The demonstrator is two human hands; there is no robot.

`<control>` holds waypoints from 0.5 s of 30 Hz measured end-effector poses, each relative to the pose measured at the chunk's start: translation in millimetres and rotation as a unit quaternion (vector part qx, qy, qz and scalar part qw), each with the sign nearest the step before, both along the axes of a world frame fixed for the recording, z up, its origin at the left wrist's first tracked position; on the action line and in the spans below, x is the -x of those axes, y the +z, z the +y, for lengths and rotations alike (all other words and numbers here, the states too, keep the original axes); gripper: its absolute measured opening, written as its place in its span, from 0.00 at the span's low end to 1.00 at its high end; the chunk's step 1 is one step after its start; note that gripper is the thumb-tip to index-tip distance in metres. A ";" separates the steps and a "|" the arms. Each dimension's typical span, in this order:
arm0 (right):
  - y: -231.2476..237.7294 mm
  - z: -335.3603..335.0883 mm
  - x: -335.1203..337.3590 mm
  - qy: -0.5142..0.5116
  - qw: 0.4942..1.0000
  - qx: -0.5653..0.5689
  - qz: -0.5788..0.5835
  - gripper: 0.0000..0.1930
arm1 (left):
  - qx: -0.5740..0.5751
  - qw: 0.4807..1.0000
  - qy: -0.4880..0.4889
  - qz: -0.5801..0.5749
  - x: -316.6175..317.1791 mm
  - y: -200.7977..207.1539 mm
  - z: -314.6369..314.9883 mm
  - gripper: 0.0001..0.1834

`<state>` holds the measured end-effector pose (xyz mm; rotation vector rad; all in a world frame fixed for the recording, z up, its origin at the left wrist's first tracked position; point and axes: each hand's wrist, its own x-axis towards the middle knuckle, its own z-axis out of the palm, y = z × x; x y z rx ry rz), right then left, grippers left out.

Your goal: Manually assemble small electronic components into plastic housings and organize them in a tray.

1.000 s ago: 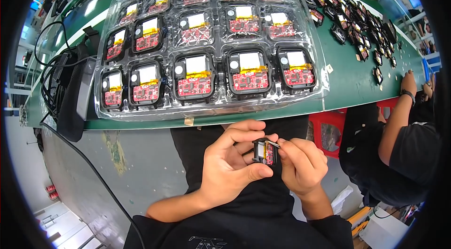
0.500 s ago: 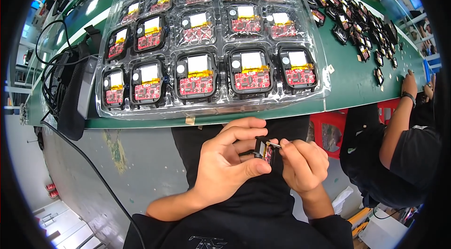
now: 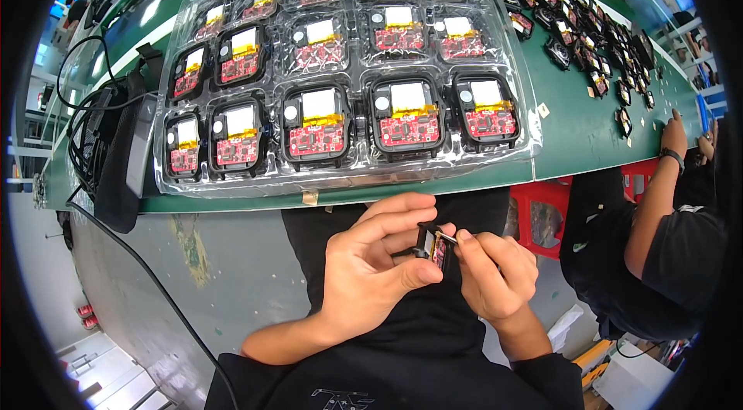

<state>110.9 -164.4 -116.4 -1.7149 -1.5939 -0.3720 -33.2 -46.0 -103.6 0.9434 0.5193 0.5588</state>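
Observation:
My left hand (image 3: 368, 267) holds a small black device housing (image 3: 424, 240) between thumb and fingers, above my lap. The housing is tilted nearly edge-on, and a red circuit board (image 3: 439, 252) shows on its right side. At that same side, my right hand (image 3: 499, 274) is closed in a pinch on a thin silvery piece (image 3: 446, 237) at the housing's upper edge. Its far end is too small to make out. In front of me, a clear plastic tray (image 3: 457, 170) carries rows of similar black housings with red boards, white blocks and yellow tape.
The tray lies on a green table (image 3: 557, 158). Many loose black housings (image 3: 596, 61) are heaped at the right. A black bag-like item (image 3: 124, 166) with cables lies at the left. Red stools (image 3: 538, 212) and a co-worker's arm (image 3: 654, 209) are on the right.
Both hands keep their grip on the device and the silvery piece, shifting very slightly left. The tray appears slightly further left and up in the picture.

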 end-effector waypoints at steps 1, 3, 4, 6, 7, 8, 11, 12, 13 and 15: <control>-1.1 0.4 0.1 0.000 1.000 0.000 0.000 0.13 | 0.000 1.000 0.000 0.000 1.2 -2.5 0.8 0.35; -4.0 1.8 0.4 0.011 0.998 0.005 0.056 0.13 | -0.030 0.999 -0.027 -0.028 3.2 -10.7 2.9 0.30; -2.0 1.6 1.0 0.011 0.998 0.006 0.055 0.13 | -0.030 0.999 -0.027 -0.028 3.7 -11.4 2.5 0.30; 3.0 1.1 2.4 0.015 0.993 0.049 0.108 0.14 | -0.008 0.999 -0.017 -0.036 5.1 -12.7 1.2 0.29; 2.4 1.8 2.2 0.015 0.993 0.049 0.109 0.14 | -0.008 0.999 -0.017 -0.036 5.7 -14.5 0.9 0.29; 1.4 3.0 1.6 0.016 0.994 0.036 0.103 0.13 | -0.003 0.999 -0.014 -0.039 6.1 -16.8 0.8 0.29; 3.0 5.7 0.6 0.015 0.995 0.022 0.096 0.14 | 0.000 1.000 -0.002 -0.028 4.7 -13.0 -1.1 0.31; 4.1 5.9 0.7 0.013 0.995 0.022 0.095 0.14 | -0.001 1.000 0.006 -0.014 4.0 -10.6 -2.0 0.35; 4.7 5.7 1.1 0.013 0.995 0.022 0.095 0.14 | -0.001 1.000 0.007 -0.014 4.3 -9.1 -2.3 0.35; 6.3 4.7 1.8 0.012 0.996 0.029 0.089 0.15 | 0.012 1.000 0.004 -0.010 4.7 -6.9 -2.9 0.35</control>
